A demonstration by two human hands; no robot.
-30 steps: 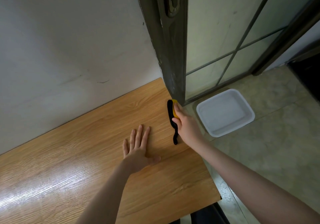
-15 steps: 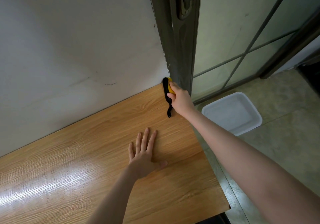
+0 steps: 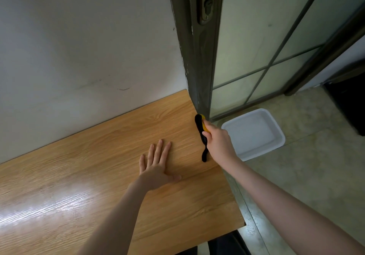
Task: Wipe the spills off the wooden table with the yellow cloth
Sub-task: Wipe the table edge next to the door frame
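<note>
The wooden table (image 3: 98, 166) fills the lower left, its far edge against a white wall. My right hand (image 3: 219, 143) is closed around a yellow cloth (image 3: 205, 126) with a black edge (image 3: 200, 130) at the table's right edge, near the far corner; a black strip hangs down onto the wood. Most of the yellow part is hidden by my fingers. My left hand (image 3: 156, 168) lies flat on the tabletop, fingers spread, a little left of the cloth. No spill is plainly visible; a bright glare lies on the left of the wood.
A dark metal door frame (image 3: 197, 57) with a lock and handle stands at the table's far right corner, frosted glass panels beside it. A white rectangular basin (image 3: 276, 134) sits on the tiled floor right of the table. Something dark stands at the far right.
My right hand went with the cloth along the right edge up to the far corner, and has now come a short way back towards me. My left hand stays flat on the wood.
</note>
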